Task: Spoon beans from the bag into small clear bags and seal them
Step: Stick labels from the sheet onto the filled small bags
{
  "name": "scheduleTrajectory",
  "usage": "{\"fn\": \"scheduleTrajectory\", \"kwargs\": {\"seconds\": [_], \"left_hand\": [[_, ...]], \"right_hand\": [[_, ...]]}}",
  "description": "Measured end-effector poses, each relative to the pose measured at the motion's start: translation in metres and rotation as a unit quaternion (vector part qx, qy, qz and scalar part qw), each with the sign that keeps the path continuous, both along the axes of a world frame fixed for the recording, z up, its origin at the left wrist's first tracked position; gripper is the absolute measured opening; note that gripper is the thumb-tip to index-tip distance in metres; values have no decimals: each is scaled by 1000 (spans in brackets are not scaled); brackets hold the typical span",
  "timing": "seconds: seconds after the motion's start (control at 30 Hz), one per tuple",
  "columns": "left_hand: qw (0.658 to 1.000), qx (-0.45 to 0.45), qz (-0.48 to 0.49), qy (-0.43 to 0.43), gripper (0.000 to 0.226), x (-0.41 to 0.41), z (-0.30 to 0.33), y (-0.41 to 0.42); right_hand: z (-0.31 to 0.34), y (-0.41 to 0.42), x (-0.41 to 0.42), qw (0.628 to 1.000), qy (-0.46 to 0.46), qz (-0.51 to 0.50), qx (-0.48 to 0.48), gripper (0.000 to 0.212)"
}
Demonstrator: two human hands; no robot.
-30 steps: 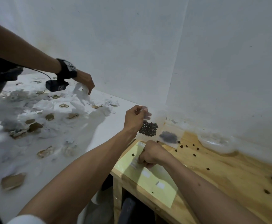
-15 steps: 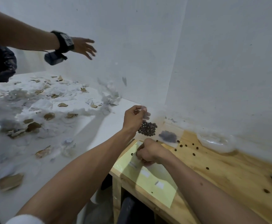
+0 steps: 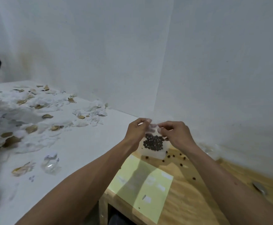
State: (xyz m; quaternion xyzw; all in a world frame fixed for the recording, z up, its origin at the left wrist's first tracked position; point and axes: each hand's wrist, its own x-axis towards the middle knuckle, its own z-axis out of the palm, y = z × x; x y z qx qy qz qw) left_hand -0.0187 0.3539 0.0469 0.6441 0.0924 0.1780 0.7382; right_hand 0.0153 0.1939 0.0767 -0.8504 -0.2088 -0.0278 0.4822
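Your right hand (image 3: 175, 135) has come up off the yellow sheet (image 3: 140, 184) to join your left hand (image 3: 136, 132) — both pinch the small clear bag (image 3: 153, 143) of beans (image 3: 153, 142), held up at twelve o'clock of the sheet.

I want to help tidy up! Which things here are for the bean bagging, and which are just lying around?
For the job:
- small clear plastic bag of dark round beans, pinched at its top by left hand and right hand
- loose dark beans on the wooden table
- pale yellow label sheet

Lying about:
- torn white and brown scraps
- crumpled clear wrapper
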Motion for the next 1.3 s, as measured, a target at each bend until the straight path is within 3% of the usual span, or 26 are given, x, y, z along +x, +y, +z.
{"fn": "scheduleTrajectory", "kwargs": {"seconds": [0.23, 0.57, 0.67, 0.77, 0.83, 0.93, 1.03, 1.17, 1.3], "left_hand": [[998, 8, -55, -2, 20, 10, 8, -49], [992, 36, -112, -37, 23, 24, 8, -96], [993, 47, -107, -35, 25, 27, 11, -109], [994, 32, -95, -38, 22, 32, 14, -121], [993, 7, -109, -42, 22, 36, 14, -128], [989, -21, -139, -40, 19, 42, 11, -144], [989, -28, -142, -31, 16, 46, 5, -164], [989, -31, -147, -11, 13, 50, 1, -189], [986, -24, -164, 4, 12, 53, 1, -219]], "right_hand": [[4, -37, 6, 995, -58, -79, -30, 21], [8, -87, 12, 988, -66, -130, -42, 25], [11, -101, 11, 985, -66, -152, -45, 42], [7, -116, 12, 970, -74, -221, -70, 81], [5, -129, 12, 974, -10, -226, -28, 91], [1, -150, 11, 978, 66, -181, 76, 58], [-3, -167, 8, 978, 39, -171, 112, 27], [-8, -189, 6, 978, 42, -177, 98, 16], [-14, -220, 5, 971, 40, -224, 66, 31]]}}
